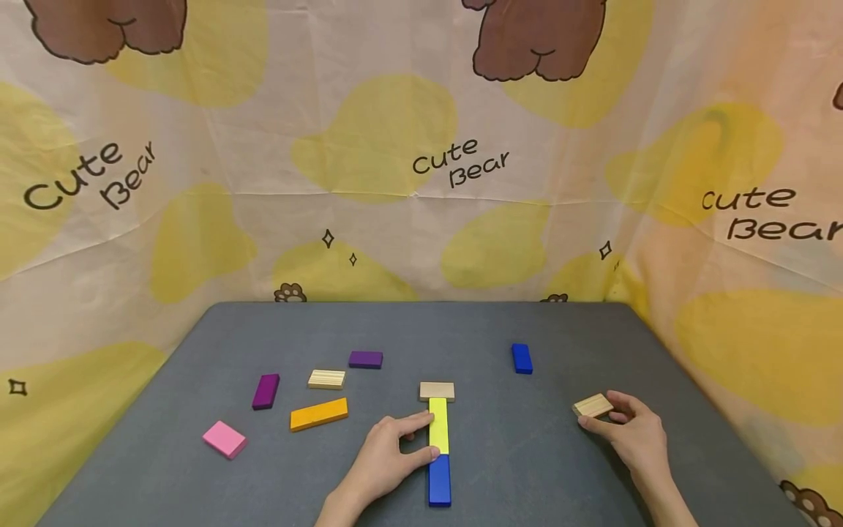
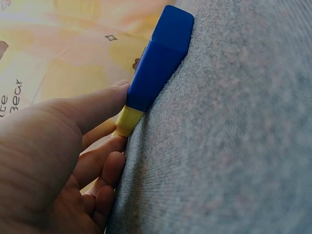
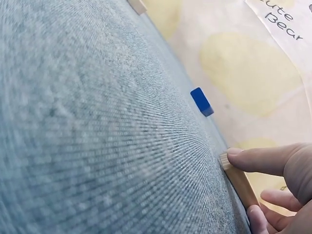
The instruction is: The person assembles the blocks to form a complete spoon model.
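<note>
A yellow block (image 1: 438, 424), a dark blue block (image 1: 439, 483) and a light wooden block (image 1: 437, 391) lie end to end in a T shape on the grey table. My left hand (image 1: 388, 457) touches their left side, index fingertip on the yellow block and thumb by its seam with the blue one. In the left wrist view the thumb lies against the blue block (image 2: 158, 73), with the yellow block (image 2: 128, 122) beyond it. Over at the right, my right hand (image 1: 635, 432) pinches another wooden block (image 1: 593, 406) between thumb and fingers, low at the table surface.
On the left lie a pink block (image 1: 225, 439), an orange block (image 1: 319, 415), a magenta block (image 1: 266, 391), a striped wooden block (image 1: 326, 379) and a purple block (image 1: 365, 359). A small blue block (image 1: 522, 359) lies at the back right. A printed cloth (image 1: 369, 146) hangs behind the table.
</note>
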{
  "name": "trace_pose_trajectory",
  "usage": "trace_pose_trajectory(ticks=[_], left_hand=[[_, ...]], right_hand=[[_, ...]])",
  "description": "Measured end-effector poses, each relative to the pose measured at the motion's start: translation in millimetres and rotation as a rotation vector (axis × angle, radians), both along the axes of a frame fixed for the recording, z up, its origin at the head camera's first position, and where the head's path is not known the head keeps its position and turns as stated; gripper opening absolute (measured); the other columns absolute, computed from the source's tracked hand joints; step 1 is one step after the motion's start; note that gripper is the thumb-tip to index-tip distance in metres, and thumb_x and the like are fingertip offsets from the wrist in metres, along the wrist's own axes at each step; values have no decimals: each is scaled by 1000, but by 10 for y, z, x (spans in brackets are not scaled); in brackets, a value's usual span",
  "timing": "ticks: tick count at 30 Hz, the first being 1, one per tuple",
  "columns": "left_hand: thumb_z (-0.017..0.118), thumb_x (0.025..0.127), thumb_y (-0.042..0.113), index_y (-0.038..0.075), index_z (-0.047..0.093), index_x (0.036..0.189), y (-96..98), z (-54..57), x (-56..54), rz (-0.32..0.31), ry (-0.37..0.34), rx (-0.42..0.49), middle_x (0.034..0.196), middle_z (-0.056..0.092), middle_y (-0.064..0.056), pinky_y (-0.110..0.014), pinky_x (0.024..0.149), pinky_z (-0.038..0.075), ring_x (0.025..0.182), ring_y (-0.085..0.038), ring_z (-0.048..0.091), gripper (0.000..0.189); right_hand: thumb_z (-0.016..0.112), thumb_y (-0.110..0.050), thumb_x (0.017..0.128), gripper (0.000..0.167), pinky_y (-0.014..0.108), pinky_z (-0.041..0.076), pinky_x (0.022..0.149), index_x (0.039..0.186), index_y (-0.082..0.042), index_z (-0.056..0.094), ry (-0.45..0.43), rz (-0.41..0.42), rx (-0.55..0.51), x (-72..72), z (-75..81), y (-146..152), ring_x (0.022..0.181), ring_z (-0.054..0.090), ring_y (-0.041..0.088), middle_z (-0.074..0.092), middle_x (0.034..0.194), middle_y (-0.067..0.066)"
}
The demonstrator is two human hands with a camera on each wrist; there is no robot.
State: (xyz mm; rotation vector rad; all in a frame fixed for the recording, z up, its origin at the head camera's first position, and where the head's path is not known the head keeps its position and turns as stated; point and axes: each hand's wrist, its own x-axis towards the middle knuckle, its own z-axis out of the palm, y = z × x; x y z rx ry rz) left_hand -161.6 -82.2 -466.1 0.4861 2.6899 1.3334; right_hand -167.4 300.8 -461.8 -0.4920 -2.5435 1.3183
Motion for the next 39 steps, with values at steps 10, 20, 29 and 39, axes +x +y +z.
trace_pose_trajectory(ticks=[10,20,29,39], left_hand=[[77,84,40,19,66,131,-5,-21,-3,0,25,5,133,60,9,-32,76,43,88,-11,50,52],[78,84,41,20,66,131,-4,-20,4,5,10,-6,133,60,9,-33,76,43,88,-12,49,53],[78,84,40,21,66,131,-5,-10,10,6,-8,-10,133,60,9,-33,75,42,87,-13,48,53],[78,84,40,20,66,131,1,5,11,7,-14,-6,133,60,9,-34,75,41,88,-13,48,53]], right_hand=[[96,-22,61,82,21,42,66,128,7,58,7,-30,61,-16,-2,-16,103,57,33,62,117,26],[94,-23,65,84,9,41,65,133,7,54,3,-17,-8,-7,25,-29,111,56,33,59,126,26],[92,-27,70,84,10,43,68,138,2,52,0,18,-43,19,90,-95,113,54,30,57,130,22],[89,-35,72,82,18,48,72,139,-4,53,16,92,8,53,166,-163,108,60,32,58,133,17]])
